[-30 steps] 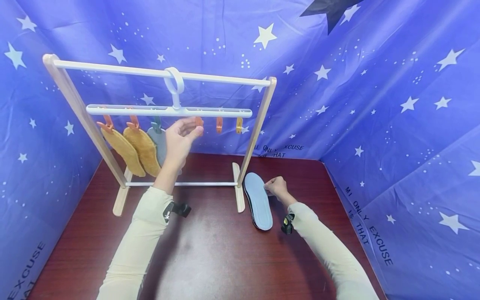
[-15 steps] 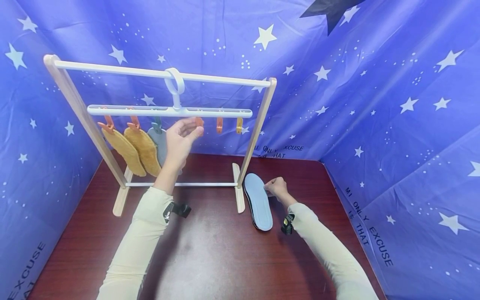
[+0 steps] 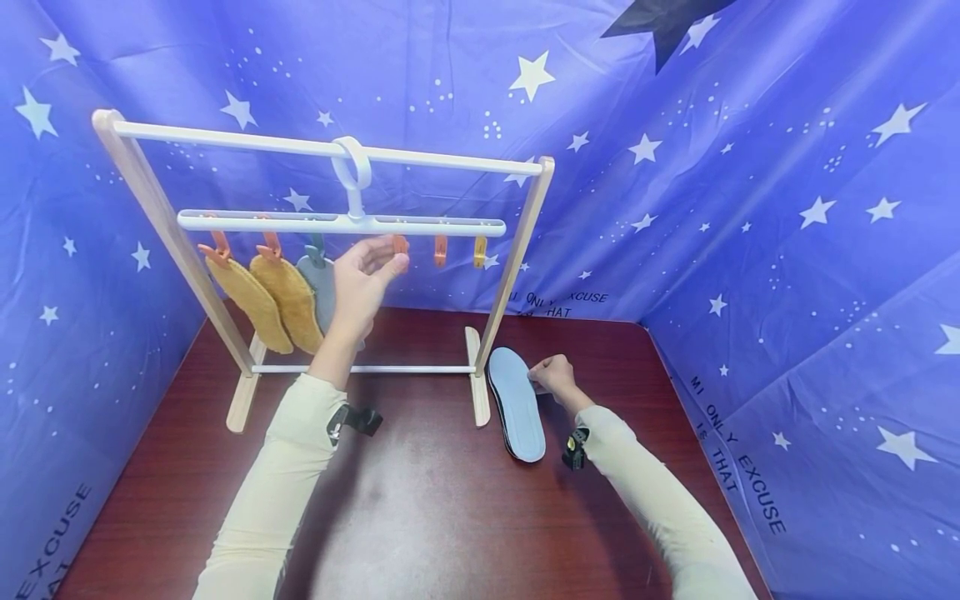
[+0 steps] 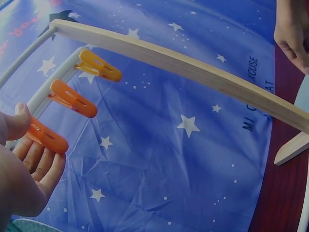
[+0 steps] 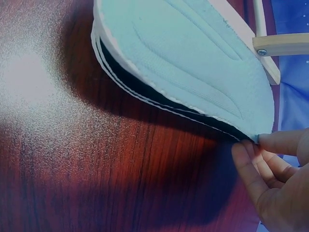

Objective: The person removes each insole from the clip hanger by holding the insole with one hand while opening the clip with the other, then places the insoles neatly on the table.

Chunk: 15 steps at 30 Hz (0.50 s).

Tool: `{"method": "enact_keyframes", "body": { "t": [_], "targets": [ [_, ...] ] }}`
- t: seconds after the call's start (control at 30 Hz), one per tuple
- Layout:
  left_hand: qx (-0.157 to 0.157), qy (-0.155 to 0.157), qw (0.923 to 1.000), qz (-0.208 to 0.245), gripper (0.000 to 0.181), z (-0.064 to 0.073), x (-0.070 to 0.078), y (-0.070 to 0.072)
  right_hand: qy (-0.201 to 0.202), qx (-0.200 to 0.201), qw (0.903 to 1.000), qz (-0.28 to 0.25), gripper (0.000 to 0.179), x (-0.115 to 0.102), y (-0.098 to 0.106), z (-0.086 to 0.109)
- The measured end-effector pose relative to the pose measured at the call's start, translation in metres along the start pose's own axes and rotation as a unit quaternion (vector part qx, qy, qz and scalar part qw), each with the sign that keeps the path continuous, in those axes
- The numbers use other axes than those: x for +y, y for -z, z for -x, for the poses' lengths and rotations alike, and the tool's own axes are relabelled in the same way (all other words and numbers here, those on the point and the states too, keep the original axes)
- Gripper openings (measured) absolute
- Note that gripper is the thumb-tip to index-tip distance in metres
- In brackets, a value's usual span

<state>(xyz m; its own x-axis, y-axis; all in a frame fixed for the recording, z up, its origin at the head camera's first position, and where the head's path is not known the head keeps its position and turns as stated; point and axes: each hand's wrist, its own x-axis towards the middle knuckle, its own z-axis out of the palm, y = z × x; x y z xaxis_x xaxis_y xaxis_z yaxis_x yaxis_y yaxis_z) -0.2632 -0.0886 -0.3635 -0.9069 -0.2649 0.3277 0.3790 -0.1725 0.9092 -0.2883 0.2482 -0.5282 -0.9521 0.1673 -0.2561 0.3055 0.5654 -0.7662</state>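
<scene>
With thumb and fingers, my left hand pinches an orange clip under the white hanger bar. Nothing hangs from that clip. My right hand pinches the edge of a light-blue insole low over the table, to the right of the rack. In the right wrist view the thumb lies at the rim, the fingers below it, and a dark layer with a pale edge shows under the blue top. Two tan insoles and a grey one hang from clips at the left, the grey one partly behind my left hand.
A wooden rack carries the hanger on its white top rod. Another orange clip and a yellow clip hang toward the right end. Starry blue cloth walls in the reddish-brown table.
</scene>
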Motion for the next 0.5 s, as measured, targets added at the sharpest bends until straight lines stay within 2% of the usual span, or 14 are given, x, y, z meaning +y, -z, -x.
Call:
{"method": "enact_keyframes", "body": {
  "t": [0.5],
  "targets": [
    [0.004,0.003,1.0,-0.007,0.032,0.0002,-0.0001,0.0,-0.009,0.0,0.9999,-0.005,0.012,0.0023,-0.0012,-0.0031]
  ]
}}
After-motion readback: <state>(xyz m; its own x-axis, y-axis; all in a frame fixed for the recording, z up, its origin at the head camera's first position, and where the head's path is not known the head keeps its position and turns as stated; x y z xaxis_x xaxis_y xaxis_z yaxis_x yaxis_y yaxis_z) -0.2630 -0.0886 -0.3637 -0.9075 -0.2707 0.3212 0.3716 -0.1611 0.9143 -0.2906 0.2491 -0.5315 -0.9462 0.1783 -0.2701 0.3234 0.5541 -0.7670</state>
